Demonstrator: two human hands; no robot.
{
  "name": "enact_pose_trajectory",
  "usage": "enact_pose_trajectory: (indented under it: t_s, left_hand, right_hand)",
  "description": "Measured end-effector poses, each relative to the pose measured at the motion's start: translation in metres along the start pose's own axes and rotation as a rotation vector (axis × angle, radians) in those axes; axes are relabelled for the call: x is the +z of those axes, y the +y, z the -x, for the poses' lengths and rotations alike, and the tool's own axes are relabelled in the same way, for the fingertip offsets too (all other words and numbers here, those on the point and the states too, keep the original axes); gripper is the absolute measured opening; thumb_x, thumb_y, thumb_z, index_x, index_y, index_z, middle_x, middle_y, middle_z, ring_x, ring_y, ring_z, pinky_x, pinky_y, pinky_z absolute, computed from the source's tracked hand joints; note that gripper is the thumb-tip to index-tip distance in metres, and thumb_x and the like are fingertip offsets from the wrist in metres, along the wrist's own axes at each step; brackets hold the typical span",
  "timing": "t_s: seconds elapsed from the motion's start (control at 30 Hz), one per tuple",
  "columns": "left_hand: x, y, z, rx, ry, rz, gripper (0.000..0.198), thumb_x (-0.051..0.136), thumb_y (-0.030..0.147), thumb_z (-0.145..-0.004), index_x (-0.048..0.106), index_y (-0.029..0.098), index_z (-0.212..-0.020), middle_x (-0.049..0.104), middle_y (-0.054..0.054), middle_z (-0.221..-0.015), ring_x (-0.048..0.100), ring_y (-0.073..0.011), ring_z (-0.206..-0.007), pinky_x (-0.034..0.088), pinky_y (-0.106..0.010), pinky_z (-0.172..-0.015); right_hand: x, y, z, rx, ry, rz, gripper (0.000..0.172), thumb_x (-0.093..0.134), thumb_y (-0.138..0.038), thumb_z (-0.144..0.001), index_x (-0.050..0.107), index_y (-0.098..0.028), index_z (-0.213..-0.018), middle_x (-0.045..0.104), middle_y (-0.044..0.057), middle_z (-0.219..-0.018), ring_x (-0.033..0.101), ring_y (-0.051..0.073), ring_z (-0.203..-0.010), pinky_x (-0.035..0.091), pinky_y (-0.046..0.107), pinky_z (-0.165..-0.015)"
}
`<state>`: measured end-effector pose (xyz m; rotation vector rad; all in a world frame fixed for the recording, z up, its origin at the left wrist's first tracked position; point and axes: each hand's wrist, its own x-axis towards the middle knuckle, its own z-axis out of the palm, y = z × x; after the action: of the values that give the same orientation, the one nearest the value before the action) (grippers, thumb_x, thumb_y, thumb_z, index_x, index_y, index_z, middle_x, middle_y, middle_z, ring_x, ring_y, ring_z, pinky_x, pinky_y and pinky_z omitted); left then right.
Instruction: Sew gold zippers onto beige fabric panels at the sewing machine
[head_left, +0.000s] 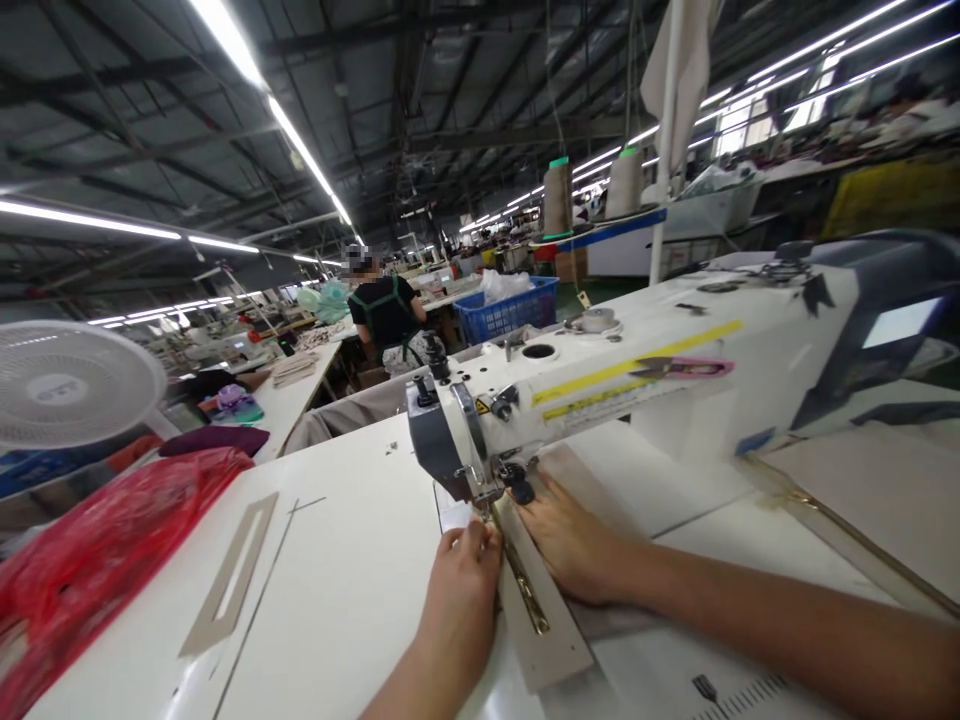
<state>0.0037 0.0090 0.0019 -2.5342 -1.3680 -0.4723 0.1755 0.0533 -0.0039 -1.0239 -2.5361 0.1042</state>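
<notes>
White counter [337, 580] under both hands. White sewing machine [637, 390] just beyond the fingertips. Red plastic bag [97, 560] well off to the left of the left hand [461, 590]. Beige strip [544, 640] beneath and between the hands, leading up under the machine's head. Left hand curled, pinching the strip's edge; right hand [574, 545] spread flat, pressing on it. Brass zipper [525, 590] along the strip between them.

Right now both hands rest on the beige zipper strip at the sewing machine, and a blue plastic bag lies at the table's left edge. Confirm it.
Wrong in one point: the plastic bag is red, not blue; the head view shows it. The left hand and right hand do rest on the zipper strip at the sewing machine.
</notes>
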Motion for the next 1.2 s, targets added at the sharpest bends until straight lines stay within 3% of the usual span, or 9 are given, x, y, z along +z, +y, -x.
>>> enact_pose_trajectory:
  t_s: [0.13, 0.23, 0.33, 0.4, 0.5, 0.6, 0.87, 1.03, 1.2]
  left_hand:
    - [0.0, -0.001, 0.001, -0.023, -0.01, 0.037, 0.031, 0.046, 0.004, -0.08, 0.058, 0.012, -0.107, 0.06, -0.011, -0.103, 0.058, -0.0192, -0.087, 0.052, -0.036, -0.079]
    - [-0.005, 0.001, 0.006, 0.0, -0.006, 0.084, 0.034, 0.046, 0.004, -0.08, 0.057, 0.014, -0.111, 0.06, -0.012, -0.109, 0.059, -0.0199, -0.091, 0.052, -0.037, -0.081]
    - [-0.012, 0.005, 0.012, -0.002, 0.026, 0.17, 0.033, 0.051, 0.005, -0.079, 0.06, 0.016, -0.108, 0.064, -0.009, -0.105, 0.06, -0.0191, -0.087, 0.053, -0.034, -0.077]
    - [-0.016, 0.008, 0.014, -0.043, 0.051, 0.218, 0.031, 0.053, 0.004, -0.077, 0.063, 0.017, -0.103, 0.067, -0.006, -0.101, 0.06, -0.0178, -0.083, 0.053, -0.032, -0.074]
    - [-0.017, 0.011, 0.014, -0.091, 0.08, 0.254, 0.028, 0.055, 0.004, -0.075, 0.065, 0.017, -0.097, 0.069, -0.005, -0.097, 0.062, -0.017, -0.082, 0.053, -0.031, -0.073]
    - [-0.013, 0.013, 0.013, -0.099, 0.144, 0.257, 0.028, 0.054, 0.004, -0.075, 0.065, 0.018, -0.096, 0.07, -0.005, -0.096, 0.064, -0.0174, -0.083, 0.052, -0.034, -0.076]
    - [-0.004, 0.011, 0.013, 0.014, 0.182, 0.209, 0.028, 0.045, 0.003, -0.076, 0.061, 0.017, -0.094, 0.069, -0.008, -0.095, 0.065, -0.0189, -0.089, 0.042, -0.047, -0.091]
    - [-0.004, 0.006, 0.007, 0.045, 0.168, 0.161, 0.034, 0.043, 0.002, -0.075, 0.058, 0.014, -0.102, 0.067, -0.01, -0.098, 0.063, -0.0204, -0.091, 0.045, -0.044, -0.087]
    - [0.002, -0.001, 0.0, -0.043, 0.142, 0.145, 0.032, 0.048, 0.0, -0.071, 0.061, 0.013, -0.097, 0.063, -0.01, -0.09, 0.058, -0.0213, -0.082, 0.051, -0.037, -0.074]
  right_hand:
    - [-0.012, -0.003, -0.001, 0.011, 0.045, -0.067, 0.035, 0.04, -0.021, -0.088, 0.054, -0.011, -0.118, 0.055, 0.016, -0.123, 0.047, 0.025, -0.117, 0.025, 0.049, -0.105]
    - [-0.021, -0.015, 0.018, -0.046, 0.084, -0.133, 0.03, 0.046, -0.022, -0.085, 0.058, -0.013, -0.111, 0.06, 0.013, -0.114, 0.052, 0.023, -0.108, 0.038, 0.043, -0.097]
    - [-0.021, -0.027, 0.044, -0.211, 0.138, -0.068, 0.026, 0.054, -0.027, -0.083, 0.062, -0.013, -0.103, 0.063, 0.012, -0.105, 0.056, 0.023, -0.1, 0.047, 0.036, -0.088]
    - [-0.017, -0.034, 0.054, -0.327, 0.195, 0.069, 0.02, 0.052, -0.021, -0.085, 0.064, -0.013, -0.098, 0.065, 0.012, -0.101, 0.058, 0.022, -0.097, 0.048, 0.034, -0.087]
    - [-0.012, -0.041, 0.057, -0.472, 0.306, 0.241, 0.024, 0.043, -0.008, -0.085, 0.065, -0.009, -0.092, 0.067, 0.013, -0.092, 0.061, 0.023, -0.088, 0.05, 0.035, -0.084]
    - [-0.011, -0.045, 0.053, -0.568, 0.37, 0.266, 0.025, 0.039, -0.003, -0.081, 0.064, -0.006, -0.08, 0.066, 0.013, -0.075, 0.062, 0.023, -0.073, 0.053, 0.036, -0.074]
    - [-0.014, -0.046, 0.054, -0.506, 0.351, 0.18, 0.021, 0.043, -0.004, -0.078, 0.061, -0.01, -0.072, 0.063, 0.01, -0.067, 0.06, 0.021, -0.068, 0.052, 0.032, -0.064]
    - [-0.008, -0.039, 0.047, -0.468, 0.357, 0.167, 0.025, 0.039, -0.004, -0.081, 0.061, -0.011, -0.073, 0.064, 0.011, -0.069, 0.058, 0.02, -0.065, 0.05, 0.031, -0.064]
    - [-0.001, -0.029, 0.034, -0.449, 0.32, 0.145, 0.025, 0.039, -0.004, -0.082, 0.062, -0.01, -0.075, 0.063, 0.009, -0.07, 0.055, 0.019, -0.064, 0.048, 0.03, -0.061]
